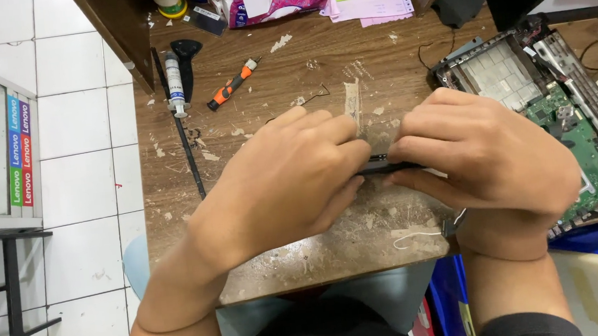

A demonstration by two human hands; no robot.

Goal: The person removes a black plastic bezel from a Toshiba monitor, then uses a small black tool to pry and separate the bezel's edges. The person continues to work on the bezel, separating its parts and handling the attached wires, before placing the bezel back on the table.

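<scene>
From the head camera, both hands meet over the middle of a scarred wooden workbench (pixel 300 258). The left hand (pixel 286 183) and the right hand (pixel 489 162) each pinch 1 end of a thin black strip (pixel 385 167), a narrow, flat, dark part held level just above the wood, fingers curled over the top and thumbs under it. Most of the strip is hidden by the fingers, so its full length cannot be told. The step in hand looks like working or flexing this part between 2 grips; any further move on something so slim calls for even, light pressure from both sides. The bench surface is rough, flecked with pale glue scraps and paper bits. To the right lies an opened laptop chassis (pixel 500 75) with a green circuit board (pixel 578 143) exposed. Farther back to the left sit an orange-handled screwdriver (pixel 230 86) and a small white tube (pixel 175 81), well apart from the hands.
</scene>
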